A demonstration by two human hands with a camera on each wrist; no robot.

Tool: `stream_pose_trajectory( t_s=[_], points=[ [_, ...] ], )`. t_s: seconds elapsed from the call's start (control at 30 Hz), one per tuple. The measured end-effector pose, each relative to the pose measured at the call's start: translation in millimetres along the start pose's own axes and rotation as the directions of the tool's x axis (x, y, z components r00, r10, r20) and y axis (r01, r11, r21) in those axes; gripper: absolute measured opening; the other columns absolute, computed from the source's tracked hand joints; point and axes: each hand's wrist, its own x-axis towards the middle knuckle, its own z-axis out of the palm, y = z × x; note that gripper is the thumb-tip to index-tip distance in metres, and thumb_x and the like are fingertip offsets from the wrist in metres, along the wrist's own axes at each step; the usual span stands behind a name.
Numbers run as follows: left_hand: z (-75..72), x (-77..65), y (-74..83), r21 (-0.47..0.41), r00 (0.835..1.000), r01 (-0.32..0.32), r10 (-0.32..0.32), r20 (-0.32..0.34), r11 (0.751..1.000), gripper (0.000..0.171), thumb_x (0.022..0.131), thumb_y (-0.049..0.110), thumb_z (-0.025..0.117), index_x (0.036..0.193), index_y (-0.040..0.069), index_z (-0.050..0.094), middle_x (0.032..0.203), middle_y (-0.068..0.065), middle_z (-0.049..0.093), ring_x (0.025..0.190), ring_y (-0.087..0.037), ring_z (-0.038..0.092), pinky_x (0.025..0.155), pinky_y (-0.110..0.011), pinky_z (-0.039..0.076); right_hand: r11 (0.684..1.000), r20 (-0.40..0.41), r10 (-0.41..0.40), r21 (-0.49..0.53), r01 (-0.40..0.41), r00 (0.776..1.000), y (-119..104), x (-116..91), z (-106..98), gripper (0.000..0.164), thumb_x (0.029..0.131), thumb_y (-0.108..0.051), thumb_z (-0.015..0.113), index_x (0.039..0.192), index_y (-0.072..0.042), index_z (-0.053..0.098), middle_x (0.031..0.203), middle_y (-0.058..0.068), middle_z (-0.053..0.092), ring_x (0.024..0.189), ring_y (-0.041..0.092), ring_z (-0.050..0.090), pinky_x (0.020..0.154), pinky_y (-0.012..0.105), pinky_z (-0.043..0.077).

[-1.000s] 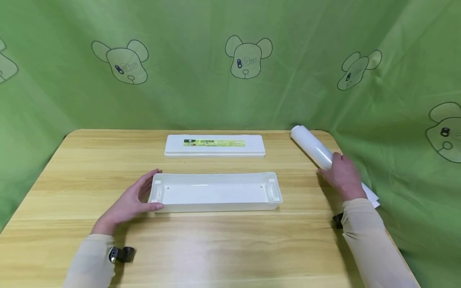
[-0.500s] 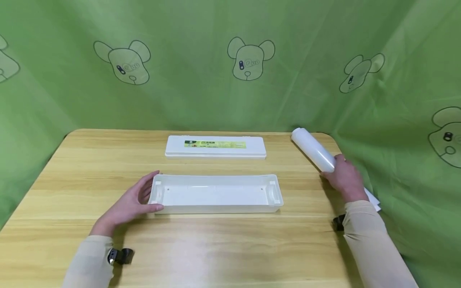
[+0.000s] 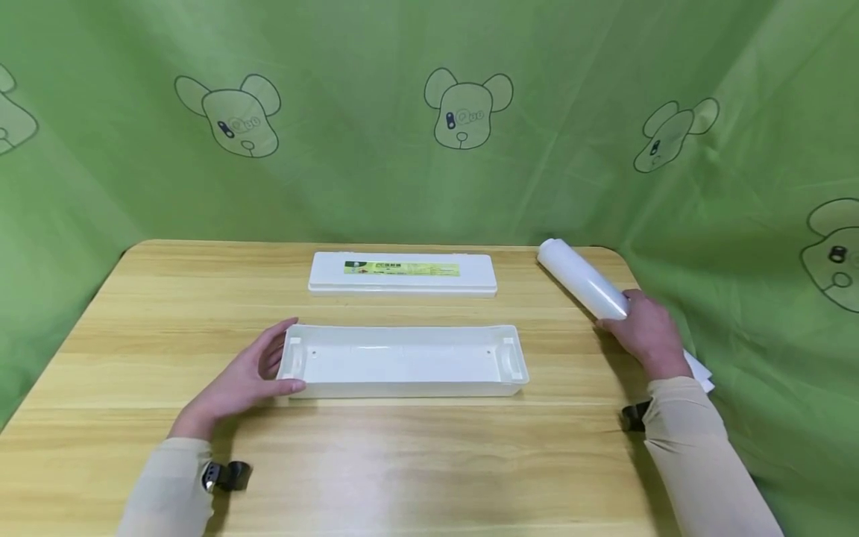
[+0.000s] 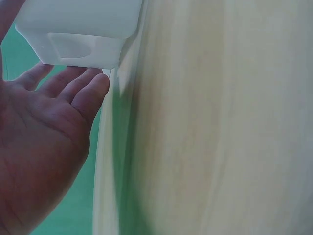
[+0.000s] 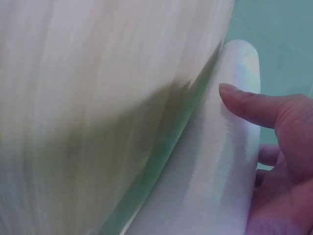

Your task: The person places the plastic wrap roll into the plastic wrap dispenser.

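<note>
A long white plastic box (image 3: 403, 389), without its cover, lies crosswise on the table with its hollow side up. My left hand (image 3: 235, 382) holds its left end, thumb at the near wall and fingers round the far corner. The left wrist view shows the fingertips right at the box's end (image 4: 78, 49). At the right, a roll of cling film (image 3: 580, 278) lies slantwise near the table's edge. My right hand (image 3: 644, 334) grips it around the middle, hiding part of it. In the right wrist view the thumb (image 5: 249, 105) lies across the film.
Behind the box rests a flat white lid (image 3: 403, 286) with a green and yellow label. The wooden table (image 3: 376, 470) ends at a green curtain (image 3: 356, 179) at the back and right. Black wrist cameras sit on both sleeves.
The roll has turned slightly, its far end going left and its near end right, with my right hand shifting a little right. My left hand and the box stay in place.
</note>
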Motion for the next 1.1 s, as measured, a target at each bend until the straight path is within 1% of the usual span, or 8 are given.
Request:
stream_pose_trajectory(
  t_s=[0.23, 0.37, 0.53, 0.7, 0.83, 1.0, 1.1],
  points=[
    [-0.2, 0.2, -1.6, 0.004, 1.0, -0.003, 0.003, 0.0, 1.0, 0.102, 0.081, 0.014, 0.082, 0.157, 0.01, 0.014, 0.157, -0.023, 0.021, 0.142, -0.039, 0.023, 0.112, -0.036, 0.026, 1.0, -0.023, -0.014, 0.014, 0.014, 1.0, -5, -3, -3, 0.07, 0.08, -0.029, 0.079, 0.126, 0.014, 0.048, 0.107, 0.036, 0.056, 0.091, 0.049, 0.055, 0.077, 0.063, 0.046],
    [0.0, 0.1, -1.5, 0.012, 1.0, 0.002, -0.002, 0.002, 1.0, 0.102, 0.081, 0.014, 0.082, 0.157, 0.01, 0.014, 0.157, -0.024, 0.021, 0.142, -0.04, 0.024, 0.112, -0.039, 0.026, 1.0, -0.016, -0.023, 0.014, 0.023, 1.0, -7, -4, -6, 0.071, 0.081, -0.029, 0.08, 0.127, 0.014, 0.048, 0.107, 0.035, 0.057, 0.092, 0.049, 0.055, 0.077, 0.063, 0.045],
    [-0.2, 0.1, -1.5, 0.012, 1.0, 0.003, -0.003, 0.0, 1.0, 0.101, 0.081, 0.014, 0.081, 0.157, 0.011, 0.014, 0.156, -0.025, 0.022, 0.141, -0.041, 0.025, 0.111, -0.04, 0.027, 0.999, -0.001, -0.031, 0.02, 0.032, 1.0, -13, -7, -10, 0.073, 0.082, -0.03, 0.079, 0.132, 0.012, 0.045, 0.11, 0.035, 0.056, 0.096, 0.049, 0.054, 0.079, 0.064, 0.045],
    [0.5, 1.0, -0.7, 0.006, 1.0, -0.001, 0.001, 0.003, 1.0, 0.1, 0.082, 0.013, 0.081, 0.157, 0.011, 0.014, 0.156, -0.026, 0.022, 0.141, -0.042, 0.024, 0.111, -0.043, 0.027, 0.998, 0.001, -0.053, 0.023, 0.053, 0.999, -21, -10, -15, 0.075, 0.081, -0.031, 0.079, 0.133, 0.011, 0.046, 0.111, 0.035, 0.057, 0.095, 0.049, 0.055, 0.077, 0.062, 0.046],
    [0.7, 1.1, 0.6, 0.002, 1.0, -0.014, 0.014, 0.007, 1.0, 0.099, 0.083, 0.011, 0.08, 0.156, 0.009, 0.014, 0.155, -0.028, 0.022, 0.14, -0.045, 0.024, 0.111, -0.045, 0.027, 0.998, 0.002, -0.058, 0.025, 0.058, 0.998, -30, -12, -17, 0.076, 0.08, -0.032, 0.08, 0.134, 0.008, 0.046, 0.113, 0.034, 0.057, 0.095, 0.048, 0.055, 0.075, 0.061, 0.046],
    [0.6, 0.7, 1.2, -0.006, 1.0, -0.015, 0.015, 0.009, 1.0, 0.098, 0.083, 0.01, 0.079, 0.157, 0.01, 0.014, 0.155, -0.028, 0.021, 0.141, -0.044, 0.024, 0.112, -0.045, 0.027, 0.998, 0.022, -0.052, 0.041, 0.051, 0.998, -37, -14, -21, 0.077, 0.079, -0.033, 0.081, 0.137, 0.004, 0.045, 0.114, 0.033, 0.057, 0.095, 0.046, 0.054, 0.074, 0.059, 0.047],
    [-0.2, 0.6, 1.1, -0.008, 1.0, -0.014, 0.014, 0.015, 1.0, 0.098, 0.084, 0.01, 0.079, 0.157, 0.01, 0.013, 0.155, -0.028, 0.021, 0.141, -0.045, 0.023, 0.112, -0.044, 0.027, 0.997, 0.034, -0.067, 0.045, 0.065, 0.997, -40, -15, -23, 0.079, 0.079, -0.033, 0.082, 0.138, 0.004, 0.046, 0.113, 0.032, 0.058, 0.094, 0.044, 0.055, 0.073, 0.057, 0.047]
  ],
)
